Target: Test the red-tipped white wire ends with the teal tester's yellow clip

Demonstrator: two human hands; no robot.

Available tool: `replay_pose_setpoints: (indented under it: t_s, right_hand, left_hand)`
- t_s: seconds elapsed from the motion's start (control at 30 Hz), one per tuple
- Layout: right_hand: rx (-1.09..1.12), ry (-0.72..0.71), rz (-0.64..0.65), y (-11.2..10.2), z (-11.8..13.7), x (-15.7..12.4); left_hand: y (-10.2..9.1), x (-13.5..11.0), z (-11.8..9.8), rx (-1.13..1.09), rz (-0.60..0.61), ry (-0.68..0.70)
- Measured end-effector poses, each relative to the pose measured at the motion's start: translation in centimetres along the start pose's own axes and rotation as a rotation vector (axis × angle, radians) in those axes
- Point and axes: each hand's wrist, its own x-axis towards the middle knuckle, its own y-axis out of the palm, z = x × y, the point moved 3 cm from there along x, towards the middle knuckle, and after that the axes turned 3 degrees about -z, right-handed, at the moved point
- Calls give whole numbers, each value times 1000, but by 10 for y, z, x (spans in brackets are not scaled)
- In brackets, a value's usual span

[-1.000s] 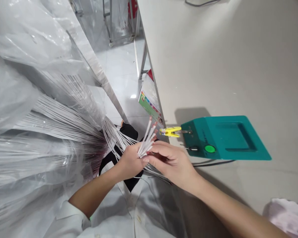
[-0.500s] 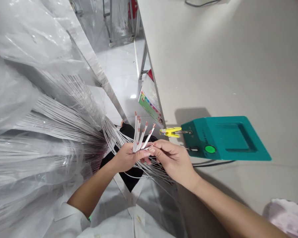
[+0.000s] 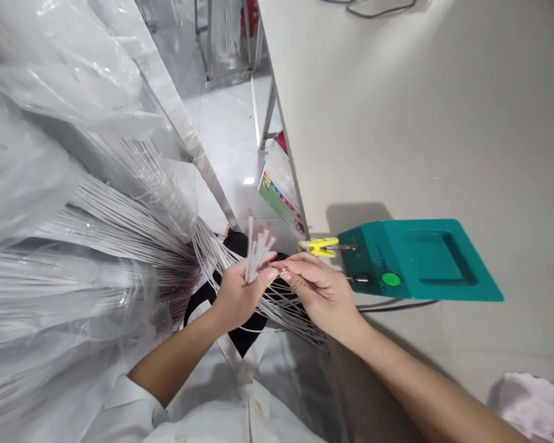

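My left hand (image 3: 242,286) is closed round several white wires (image 3: 255,255) whose reddish copper-coloured ends point up, blurred by motion. Close beside it, my right hand (image 3: 323,295) pinches the tip of a single wire, of which only a small reddish end shows between the fingertips. Long white wires (image 3: 281,317) pass beneath both hands. To the right sits a teal device (image 3: 397,258) with a green button (image 3: 391,279) and two metal probes. A yellow clip (image 3: 321,247) is fixed on the upper probe, just beyond my right hand.
Large bundles of white wires (image 3: 115,215) in clear plastic (image 3: 64,92) fill the left side. The grey table (image 3: 373,123) spans the right. A printed box (image 3: 279,184) stands below its edge; a pale cloth (image 3: 533,403) lies at lower right, a black cable (image 3: 383,9) at the top.
The wires in my left hand have shifted, and their ends sit closer together. Both hands stay near each other, with my right fingers still pinching a wire end. The view has moved slightly.
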Motion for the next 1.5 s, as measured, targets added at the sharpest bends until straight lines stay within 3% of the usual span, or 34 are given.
replay_pose_setpoints:
  t_s: [0.07,0.23,0.4,0.53,0.67,0.77,0.93,1.1,1.2,1.27,1.5]
  right_hand:
    - [9,-4,29,0,1,0]
    - [71,-3,41,-3,6,3]
    - [-82,-44,65,-10,13,8]
    - [-344,-277,250,-13,20,6]
    - [-692,-554,219,-13,20,-2]
    - [-736,-613,207,-11,16,-6]
    - [-687,-551,44,-14,16,-3]
    - [-365,-288,-116,-21,20,5]
    - [-251,-119,-51,-20,20,8]
    - [-215,-78,13,-18,19,9]
    - [-143,-151,277,-15,19,12]
  left_hand:
    - [3,-2,-3,14,87,-15]
    - [1,0,-7,82,105,72]
    - [-3,0,-6,203,182,81]
    - [-6,0,-7,329,284,25]
    - [-2,2,-3,249,340,-175]
    - [3,3,1,51,308,-303]
    - [-1,4,2,-56,119,-176]
    - [-5,1,-2,50,90,-61]
    - [-2,-1,-4,95,93,-43]
    - [1,-2,-5,135,124,-30]
    - [-2,-2,-7,225,291,69]
